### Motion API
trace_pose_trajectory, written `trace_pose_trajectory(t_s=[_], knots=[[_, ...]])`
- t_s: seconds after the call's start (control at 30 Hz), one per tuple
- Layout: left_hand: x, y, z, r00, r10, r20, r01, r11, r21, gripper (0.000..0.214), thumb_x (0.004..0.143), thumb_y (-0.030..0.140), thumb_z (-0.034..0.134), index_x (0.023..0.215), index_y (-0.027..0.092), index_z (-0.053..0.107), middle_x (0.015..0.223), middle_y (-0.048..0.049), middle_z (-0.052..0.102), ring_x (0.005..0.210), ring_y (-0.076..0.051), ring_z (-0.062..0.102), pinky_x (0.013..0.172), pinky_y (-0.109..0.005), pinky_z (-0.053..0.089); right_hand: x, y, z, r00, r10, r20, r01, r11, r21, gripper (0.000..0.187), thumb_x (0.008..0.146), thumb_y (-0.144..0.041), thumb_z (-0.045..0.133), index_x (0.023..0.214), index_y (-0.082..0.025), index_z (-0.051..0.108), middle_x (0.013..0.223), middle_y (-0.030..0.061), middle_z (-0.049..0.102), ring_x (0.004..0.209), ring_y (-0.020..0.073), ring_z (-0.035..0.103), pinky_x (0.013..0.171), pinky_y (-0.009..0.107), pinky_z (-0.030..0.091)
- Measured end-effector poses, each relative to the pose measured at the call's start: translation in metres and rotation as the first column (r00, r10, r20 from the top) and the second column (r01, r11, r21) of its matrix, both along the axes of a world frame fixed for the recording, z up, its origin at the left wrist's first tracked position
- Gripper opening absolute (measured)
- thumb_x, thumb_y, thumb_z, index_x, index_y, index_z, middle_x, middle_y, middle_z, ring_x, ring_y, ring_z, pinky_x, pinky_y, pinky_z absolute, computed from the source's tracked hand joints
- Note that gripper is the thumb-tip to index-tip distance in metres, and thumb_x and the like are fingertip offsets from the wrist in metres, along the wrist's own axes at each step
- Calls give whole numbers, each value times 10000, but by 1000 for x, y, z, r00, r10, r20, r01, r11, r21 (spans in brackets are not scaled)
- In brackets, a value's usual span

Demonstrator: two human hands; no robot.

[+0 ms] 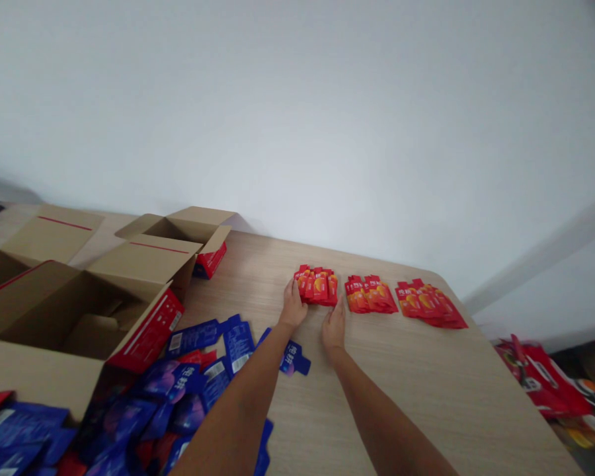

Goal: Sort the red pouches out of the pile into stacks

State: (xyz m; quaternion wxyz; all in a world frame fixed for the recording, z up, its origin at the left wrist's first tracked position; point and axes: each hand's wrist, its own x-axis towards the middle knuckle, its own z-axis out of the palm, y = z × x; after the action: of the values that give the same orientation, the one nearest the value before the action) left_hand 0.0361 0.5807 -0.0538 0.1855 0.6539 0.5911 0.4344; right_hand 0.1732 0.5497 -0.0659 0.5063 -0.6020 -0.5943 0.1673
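Both of my hands flank an overlapping row of red sachets point(319, 284) with orange fruit pictures on the table. My left hand point(293, 305) is at the row's left end, thumb and fingers closed around its near corner. At the right end, my right hand point(334, 326) has its fingers stretched out along the edge, thumb apart. To the right lie a second red sachet group point(371, 294) and a third red sachet group point(429, 303), both fanned out. A blue pouch point(291, 359) lies near my left forearm, which partly covers it.
Open cardboard boxes stand on the left, a large box point(146, 328) nearer and a smaller box point(211, 261) behind. Blue pouches point(166, 380) are heaped before them, with some red ones. A white wall point(297, 119) backs the table point(401, 390). Red packages point(550, 377) sit beyond its right edge.
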Motion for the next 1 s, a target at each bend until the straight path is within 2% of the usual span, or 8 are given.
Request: trace_pose_trajectory(t_s=[0.23, 0.47, 0.57, 0.67, 0.73, 0.8, 0.93, 1.0], knots=[[0, 2, -3, 998, -10, -66, 13, 999, 44, 858, 623, 105, 495, 1424, 87, 185, 1468, -181, 212, 1371, -330, 180, 1132, -514, 189, 0, 1, 1, 998, -50, -43, 51, 998, 32, 385, 826, -159, 285, 1162, -76, 454, 1201, 205, 495, 1204, 245, 425, 1032, 459, 331], [-1, 3, -3, 990, -62, -125, 67, 997, 31, 831, 629, 93, 457, 1419, 67, 199, 1471, -195, 221, 1379, -316, 169, 1139, -504, 162, 1, 3, -4, 999, -44, -22, 46, 997, 65, 329, 809, -127, 290, 1091, -122, 459, 1156, 183, 507, 1157, 237, 446, 1004, 461, 350], [2, 0, 3, 993, -33, -117, 31, 999, -18, 863, 618, 109, 490, 1416, 26, 173, 1483, -222, 179, 1387, -332, 141, 1142, -502, 149, 2, 4, -5, 998, -54, -8, 55, 996, 71, 301, 802, -119, 288, 1044, -140, 466, 1133, 175, 516, 1136, 236, 461, 986, 457, 364], [5, -16, 17, 995, 11, -101, -21, 996, -91, 912, 602, 100, 514, 1421, 0, 124, 1499, -235, 131, 1400, -342, 96, 1149, -503, 123, 2, 0, -4, 998, -60, 10, 59, 996, 72, 293, 798, -125, 288, 1028, -140, 468, 1151, 181, 507, 1172, 248, 435, 995, 471, 354], [8, -41, 28, 996, 8, -88, -19, 993, -120, 923, 605, 81, 503, 1433, 21, 100, 1518, -211, 105, 1413, -318, 66, 1158, -488, 107, 3, -8, -2, 999, -47, 25, 45, 996, 71, 320, 805, -140, 287, 1073, -126, 462, 1199, 189, 487, 1215, 257, 402, 1015, 487, 335], [11, -81, 40, 996, -35, -80, 25, 993, -119, 903, 624, 63, 471, 1444, 49, 94, 1537, -174, 76, 1424, -271, 40, 1170, -455, 105, 4, -23, 1, 999, -11, 46, 8, 998, 63, 376, 816, -159, 285, 1156, -107, 436, 1256, 192, 462, 1250, 259, 377, 1034, 490, 320], [23, -197, 54, 989, -139, -48, 129, 977, -170, 875, 648, 57, 423, 1463, 112, 108, 1557, -83, 49, 1430, -236, -9, 1167, -496, 138, 11, -78, 4, 987, 121, 102, -123, 992, 14, 472, 832, -214, 306, 1283, -100, 389, 1343, 171, 440, 1300, 252, 347, 1066, 482, 302], [30, -264, 55, 994, -106, -12, 99, 955, -279, 922, 631, 63, 431, 1477, 195, 89, 1559, -7, 9, 1430, -194, -31, 1190, -442, 134, 18, -118, 3, 964, 199, 177, -197, 980, -28, 495, 844, -244, 319, 1313, -102, 387, 1383, 160, 425, 1325, 248, 327, 1077, 472, 296]])
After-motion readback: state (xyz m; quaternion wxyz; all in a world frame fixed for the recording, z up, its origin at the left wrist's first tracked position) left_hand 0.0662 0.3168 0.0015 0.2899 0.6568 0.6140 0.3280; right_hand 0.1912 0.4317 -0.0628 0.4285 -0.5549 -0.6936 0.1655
